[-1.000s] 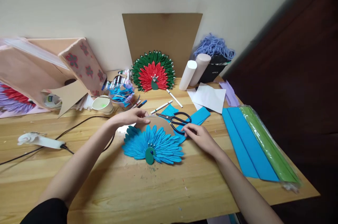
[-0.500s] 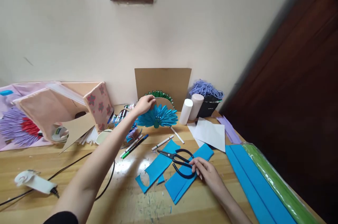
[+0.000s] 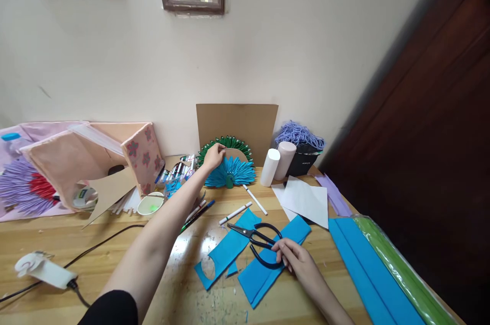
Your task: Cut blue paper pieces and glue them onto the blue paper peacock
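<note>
Left hand point(image 3: 213, 156) pinches the upright blue peacock point(image 3: 234, 170); right hand point(image 3: 294, 255) grips the scissors point(image 3: 251, 233), long axis crosswise, tips pointing left.

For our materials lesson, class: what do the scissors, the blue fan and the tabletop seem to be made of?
Scissors: probably steel blades, with a grey sheen; black handles, perhaps plastic-coated, smooth. Blue fan: likely paper, matt, creased into thin petals. Tabletop: wood or wood-look, glossy, showing grain and reflections.
</note>
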A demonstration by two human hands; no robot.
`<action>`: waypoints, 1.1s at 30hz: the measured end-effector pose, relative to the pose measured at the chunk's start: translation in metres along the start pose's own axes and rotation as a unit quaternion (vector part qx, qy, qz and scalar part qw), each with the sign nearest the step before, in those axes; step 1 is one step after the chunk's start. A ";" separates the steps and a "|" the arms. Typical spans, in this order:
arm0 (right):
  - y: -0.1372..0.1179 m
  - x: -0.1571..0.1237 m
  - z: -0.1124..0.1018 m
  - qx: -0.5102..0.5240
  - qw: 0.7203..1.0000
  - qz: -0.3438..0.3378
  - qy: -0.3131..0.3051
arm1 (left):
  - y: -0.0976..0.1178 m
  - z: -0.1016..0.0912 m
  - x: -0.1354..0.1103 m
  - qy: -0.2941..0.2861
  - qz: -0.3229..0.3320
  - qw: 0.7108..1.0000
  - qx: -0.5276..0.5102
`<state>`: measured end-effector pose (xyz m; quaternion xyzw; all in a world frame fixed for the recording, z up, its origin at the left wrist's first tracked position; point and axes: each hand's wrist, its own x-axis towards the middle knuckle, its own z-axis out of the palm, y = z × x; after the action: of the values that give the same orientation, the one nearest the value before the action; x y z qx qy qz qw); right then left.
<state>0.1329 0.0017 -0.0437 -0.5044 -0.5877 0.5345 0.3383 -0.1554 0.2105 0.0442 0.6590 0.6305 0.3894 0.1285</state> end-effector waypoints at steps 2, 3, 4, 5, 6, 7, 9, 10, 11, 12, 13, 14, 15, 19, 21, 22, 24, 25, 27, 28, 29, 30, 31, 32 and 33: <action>0.000 0.000 0.001 -0.003 1.000 0.003 -0.003 | 0.000 -0.005 0.001 0.014 0.009 1.000 0.011; 0.001 0.001 0.001 -0.005 1.000 0.004 -0.004 | 0.002 -0.008 0.000 0.021 0.017 0.999 0.018; 0.001 0.001 0.001 -0.007 1.000 0.005 -0.004 | 0.005 -0.012 -0.003 0.027 0.028 0.999 0.026; 0.002 0.001 0.001 -0.010 1.000 0.006 -0.005 | 0.010 -0.016 -0.010 0.032 0.040 0.998 0.032; 0.001 0.000 0.001 -0.013 1.000 0.005 -0.005 | 0.015 -0.019 -0.020 0.033 0.053 0.997 0.037; 0.000 -0.001 0.000 -0.016 1.000 0.001 -0.004 | 0.021 -0.022 -0.034 0.029 0.066 0.997 0.040; -0.003 -0.003 -0.001 -0.028 1.000 -0.013 0.001 | 0.032 -0.027 -0.073 0.005 0.089 0.995 0.040; -0.005 -0.004 -0.001 -0.037 0.999 -0.022 0.007 | 0.036 -0.028 -0.097 -0.019 0.101 0.994 0.042; -0.007 -0.005 -0.001 -0.052 0.998 -0.030 0.013 | 0.038 -0.029 -0.122 -0.060 0.118 0.990 0.057; -0.008 -0.006 -0.001 -0.073 0.996 -0.038 0.021 | 0.040 -0.029 -0.146 -0.099 0.113 0.986 0.071; -0.009 -0.007 0.000 -0.099 0.994 -0.048 0.027 | 0.040 -0.028 -0.170 -0.141 0.092 0.983 0.079; -0.009 -0.008 0.002 -0.128 0.990 -0.058 0.033 | 0.039 -0.027 -0.190 -0.178 0.063 0.978 0.086; -0.009 -0.008 0.003 -0.156 0.985 -0.068 0.035 | 0.037 -0.025 -0.207 -0.215 0.037 0.972 0.091; -0.005 -0.009 0.009 -0.224 0.967 -0.115 0.029 | 0.027 -0.014 -0.242 -0.288 -0.051 0.953 0.074; -0.003 -0.008 0.011 -0.252 0.956 -0.146 0.037 | 0.024 -0.011 -0.245 -0.294 -0.091 0.949 0.067; -0.002 -0.007 0.011 -0.271 0.948 -0.162 0.045 | 0.024 -0.010 -0.245 -0.291 -0.104 0.948 0.073; 0.001 -0.002 0.011 -0.315 0.929 -0.186 0.054 | 0.026 -0.010 -0.244 -0.276 -0.118 0.949 0.101; 0.002 0.002 0.012 -0.337 0.920 -0.191 0.052 | 0.027 -0.011 -0.244 -0.268 -0.119 0.949 0.117; 0.002 0.009 0.013 -0.381 0.904 -0.189 0.035 | 0.028 -0.014 -0.243 -0.268 -0.125 0.946 0.136; 0.002 0.013 0.014 -0.400 0.897 -0.186 0.022 | 0.028 -0.015 -0.242 -0.277 -0.129 0.943 0.132; 0.001 0.016 0.014 -0.415 0.891 -0.183 0.008 | 0.027 -0.016 -0.240 -0.286 -0.132 0.941 0.124; -0.001 0.018 0.014 -0.426 0.887 -0.180 -0.004 | 0.025 -0.017 -0.238 -0.292 -0.134 0.940 0.115; -0.003 0.019 0.014 -0.431 0.885 -0.176 -0.012 | 0.023 -0.019 -0.236 -0.295 -0.135 0.940 0.105; -0.005 0.019 0.013 -0.427 0.888 -0.170 -0.014 | 0.020 -0.020 -0.233 -0.292 -0.135 0.943 0.088; -0.008 0.019 0.012 -0.413 0.896 -0.163 -0.010 | 0.018 -0.022 -0.230 -0.282 -0.135 0.948 0.062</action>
<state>0.1147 0.0166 -0.0408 -0.4905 -0.8330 0.1858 0.1762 -0.1346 -0.0143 -0.0102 0.6571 0.6747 0.1263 0.3114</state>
